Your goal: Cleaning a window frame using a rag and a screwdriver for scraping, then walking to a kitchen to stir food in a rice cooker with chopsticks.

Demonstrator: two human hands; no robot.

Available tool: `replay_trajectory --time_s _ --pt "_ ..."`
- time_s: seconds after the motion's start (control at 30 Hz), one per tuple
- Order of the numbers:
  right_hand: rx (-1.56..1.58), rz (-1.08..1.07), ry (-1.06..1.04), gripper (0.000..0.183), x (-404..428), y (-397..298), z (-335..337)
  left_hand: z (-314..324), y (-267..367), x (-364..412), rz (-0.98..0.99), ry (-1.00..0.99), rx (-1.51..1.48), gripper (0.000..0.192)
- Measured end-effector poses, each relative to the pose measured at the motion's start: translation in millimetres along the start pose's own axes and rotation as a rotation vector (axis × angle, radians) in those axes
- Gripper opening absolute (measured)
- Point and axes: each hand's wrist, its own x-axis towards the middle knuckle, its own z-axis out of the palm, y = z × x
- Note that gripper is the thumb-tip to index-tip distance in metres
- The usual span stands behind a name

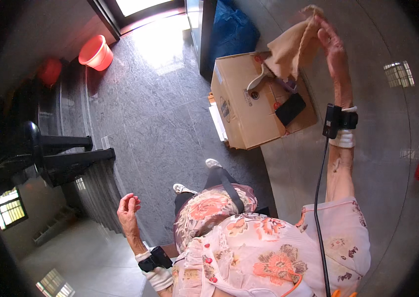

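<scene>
My right hand (332, 41) is stretched far forward and holds a tan cloth (291, 48) that hangs down from the fingers. The hand is slightly blurred in front of a grey polished surface (376, 111), and I cannot tell whether the cloth touches it. Below the cloth stands a closed cardboard box (246, 122). On its top lie a black phone-like slab (290, 109), a white spoon-shaped utensil (257, 81) and a partly covered purplish item (287, 85). My left hand (129, 211) hangs at the left, loosely curled, with nothing seen in it.
A blue plastic bag (233, 28) sits behind the box, beside the edge of an open door (205, 37). Pink bucket (97, 54) and red object (50, 72) stand far left. Black railing (79, 159) and stairs border the left of the grey tiled floor (157, 122).
</scene>
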Motion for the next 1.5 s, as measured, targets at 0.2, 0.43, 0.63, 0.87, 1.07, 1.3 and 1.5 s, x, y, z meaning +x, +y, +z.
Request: replay_trajectory --time_s 0.2,0.43,0.63,0.87,1.07,1.3,1.5 --pt "0.31 -0.14 -0.148 0.046 48 -100 85 -40 -18 -25 -0.061 0.145 -0.03 0.023" --pt "0.287 -0.142 -0.622 0.045 23 -133 288 -137 -57 -6 0.038 0.188 -0.155 0.018" --pt "1.08 0.342 -0.928 0.051 -60 -315 544 -277 -106 -49 -0.072 0.43 -0.222 0.021" --pt "1.373 0.171 -0.907 0.046 -2 -453 735 -398 -114 -43 -0.103 0.678 -0.347 0.023" --pt "0.837 0.253 -0.876 0.043 -11 -485 895 -470 -132 2 -0.154 0.709 -0.443 0.025" --pt "-0.328 -1.178 -1.139 0.074 -86 -446 1092 -552 -135 40 -0.238 0.937 -0.594 0.025" --pt "-0.512 -1.212 -1.269 0.071 -86 -454 1180 -592 -128 62 -0.268 1.026 -0.579 0.025"
